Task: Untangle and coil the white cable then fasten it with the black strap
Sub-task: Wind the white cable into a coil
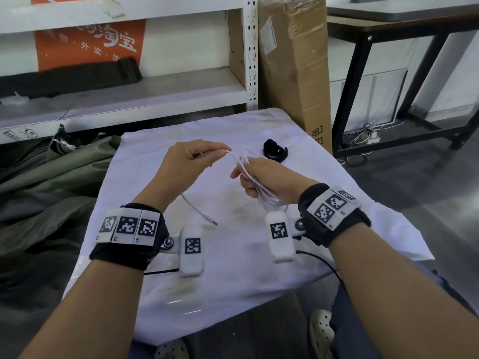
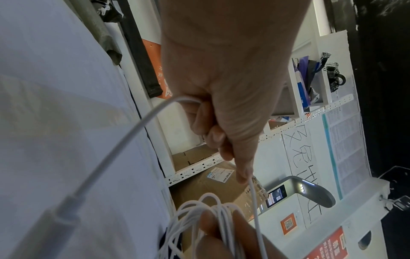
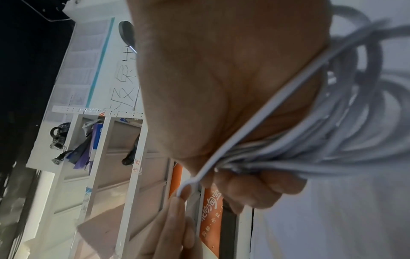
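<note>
Above the white cloth, my right hand (image 1: pixel 255 177) grips a bundle of white cable (image 1: pixel 261 193) loops; the loops (image 3: pixel 332 140) run across its palm. My left hand (image 1: pixel 191 156) pinches a single strand (image 2: pixel 255 201) that leads from the bundle, and the strand passes through its curled fingers. The cable's free end hangs below the left hand, with its plug (image 1: pixel 213 222) near the cloth. The black strap (image 1: pixel 274 150) lies curled on the cloth just beyond my right hand, untouched.
The white cloth (image 1: pixel 233 268) covers a small table. White metal shelving (image 1: pixel 155 94) stands behind it, a tall cardboard box (image 1: pixel 293 68) at the back right, and a dark-framed table (image 1: pixel 388 73) further right. Olive fabric (image 1: pixel 51 182) lies on the floor at left.
</note>
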`<state>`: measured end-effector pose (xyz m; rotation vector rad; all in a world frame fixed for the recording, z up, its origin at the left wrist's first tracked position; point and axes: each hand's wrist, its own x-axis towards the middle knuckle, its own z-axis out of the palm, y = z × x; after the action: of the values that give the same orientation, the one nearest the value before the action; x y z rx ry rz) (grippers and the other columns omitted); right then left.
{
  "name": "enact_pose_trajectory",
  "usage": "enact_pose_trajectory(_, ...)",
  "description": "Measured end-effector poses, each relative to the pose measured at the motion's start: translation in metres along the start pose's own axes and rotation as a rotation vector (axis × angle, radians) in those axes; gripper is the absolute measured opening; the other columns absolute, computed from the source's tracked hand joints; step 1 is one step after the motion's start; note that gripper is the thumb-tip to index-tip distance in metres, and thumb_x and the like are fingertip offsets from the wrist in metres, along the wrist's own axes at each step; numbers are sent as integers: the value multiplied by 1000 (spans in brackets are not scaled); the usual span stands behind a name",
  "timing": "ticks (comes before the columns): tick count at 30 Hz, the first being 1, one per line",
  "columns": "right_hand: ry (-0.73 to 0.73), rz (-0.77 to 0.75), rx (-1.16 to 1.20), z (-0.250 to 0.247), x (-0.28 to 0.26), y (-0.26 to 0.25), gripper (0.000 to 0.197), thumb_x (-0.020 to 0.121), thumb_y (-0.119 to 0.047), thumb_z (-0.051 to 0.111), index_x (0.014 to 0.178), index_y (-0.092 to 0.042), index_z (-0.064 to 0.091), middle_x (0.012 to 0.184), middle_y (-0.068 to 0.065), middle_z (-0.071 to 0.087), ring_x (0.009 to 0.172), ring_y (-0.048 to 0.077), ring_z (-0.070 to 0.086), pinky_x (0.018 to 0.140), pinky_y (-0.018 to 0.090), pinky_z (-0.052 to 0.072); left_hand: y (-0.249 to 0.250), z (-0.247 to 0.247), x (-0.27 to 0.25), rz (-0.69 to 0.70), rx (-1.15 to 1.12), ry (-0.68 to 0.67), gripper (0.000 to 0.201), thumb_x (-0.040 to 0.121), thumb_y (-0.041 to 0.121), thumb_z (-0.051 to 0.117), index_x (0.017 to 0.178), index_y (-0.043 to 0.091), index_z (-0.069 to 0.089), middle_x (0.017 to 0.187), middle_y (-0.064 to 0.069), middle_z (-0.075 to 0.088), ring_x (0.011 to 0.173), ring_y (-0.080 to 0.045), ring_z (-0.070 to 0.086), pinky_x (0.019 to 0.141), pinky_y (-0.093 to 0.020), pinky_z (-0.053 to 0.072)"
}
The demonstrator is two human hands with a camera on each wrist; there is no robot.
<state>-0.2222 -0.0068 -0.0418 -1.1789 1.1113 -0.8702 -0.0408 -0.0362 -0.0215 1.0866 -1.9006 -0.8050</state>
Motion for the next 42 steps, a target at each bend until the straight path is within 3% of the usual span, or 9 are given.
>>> enact_pose_trajectory(5, -88, 16, -21, -4, -4, -5, 55, 100, -50, 29, 81, -5, 56, 47, -6, 25, 38, 6, 20, 37, 15, 20, -11, -1, 3, -29, 69, 33, 15, 93, 24, 59, 98, 27, 73, 81, 11, 65, 57, -3, 53, 60, -7, 40)
enact_pose_trajectory(12, -73, -69, 229, -14, -6, -11, 42, 101, -40, 38, 72, -12, 48, 42, -10, 23, 33, 5, 18, 41, 19, 17, -21, -8, 6, -123, 48, 89, 17, 95, 21, 54, 102, 25, 70, 89, 6, 70, 69, 1, 60, 66, -11, 45)
enact_pose_trajectory(16, -161, -76, 483, -14, -5, -16, 45, 101, -41, 33, 69, -12, 47, 38, -10, 24, 29, 3, 20, 38, 17, 20, -11, 1, 2, -165, -66, -64, 26, 96, 36, 51, 119, 29, 61, 111, 14, 66, 101, 0, 61, 85, -22, 48)
enact_pose_trajectory(20, -281, -45, 586, -11, -4, -17, 52, 101, -41, 29, 64, -12, 52, 37, -10, 27, 28, 2, 23, 37, 16, 21, -1, 9, -3, -168, -230, -304, 64, 79, 40, 64, 138, 32, 40, 129, 16, 55, 118, 0, 53, 99, -21, 42)
enact_pose_trajectory(24, -441, -12, 660, -7, -5, -16, 54, 101, -41, 26, 65, -12, 54, 35, -9, 33, 33, 6, 12, 38, 16, 20, 1, 15, -5, -170, -416, -339, 63, 79, 19, 72, 136, 21, 44, 122, 3, 62, 113, -10, 58, 97, -25, 47)
enact_pose_trajectory(29, -557, -8, 692, -8, -4, -14, 54, 100, -42, 25, 68, -11, 55, 38, -8, 23, 34, 6, 14, 38, 16, 23, 1, 19, -3, -202, -464, -277, 32, 88, 7, 52, 119, 12, 61, 109, -9, 65, 102, -25, 58, 100, -50, 42)
enact_pose_trajectory(32, -570, -18, 664, -9, -5, -14, 54, 99, -42, 26, 68, -11, 56, 43, -8, 17, 33, 7, 15, 38, 16, 23, 6, 19, -4, -195, -465, -285, 33, 88, -4, 51, 117, 8, 60, 106, -11, 64, 98, -23, 57, 94, -42, 43)
enact_pose_trajectory(36, -687, -35, 730, -12, -3, -17, 49, 94, -43, 32, 69, -10, 58, 42, -7, 20, 32, 7, 19, 40, 17, 24, 13, 18, -6, -200, -631, -377, 37, 87, 6, 57, 123, 4, 55, 111, -15, 62, 103, -29, 58, 97, -43, 45)
enact_pose_trajectory(42, -443, -63, 553, -15, -9, -16, 45, 95, -41, 36, 67, -11, 55, 37, -9, 24, 29, 2, 30, 40, 15, 29, 8, 20, -3, -221, -567, -362, 43, 86, 3, 63, 126, -2, 48, 110, -19, 57, 102, -32, 54, 99, -50, 40)
